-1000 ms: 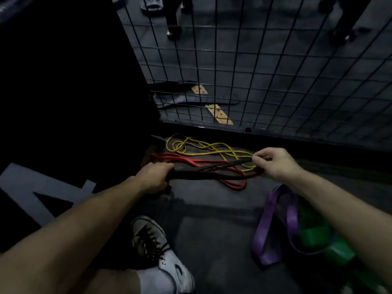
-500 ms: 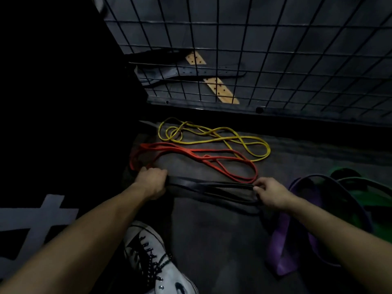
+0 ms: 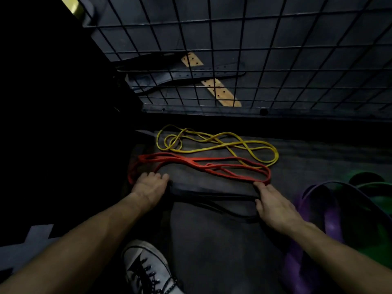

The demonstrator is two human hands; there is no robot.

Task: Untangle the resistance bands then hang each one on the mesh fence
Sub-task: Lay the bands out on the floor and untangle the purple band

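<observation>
The black band lies flat on the dark floor between my hands. My left hand rests over its left end, fingers stretched out, beside the left loop of the red band. My right hand covers the black band's right end, with the index fingertip touching the red band's right end and the thumb held apart. The yellow band lies in loose loops just beyond the red one and crosses it at the right. The mesh fence stands behind them.
A purple band and a green band lie in a heap at the right. My white shoe is below my hands. Behind the fence lie a tan strip and a dark belt. The left side is black.
Both hands pulled the black band off the red and yellow bands towards me and set it on the floor. Their fingers have loosened from fists to spread.
</observation>
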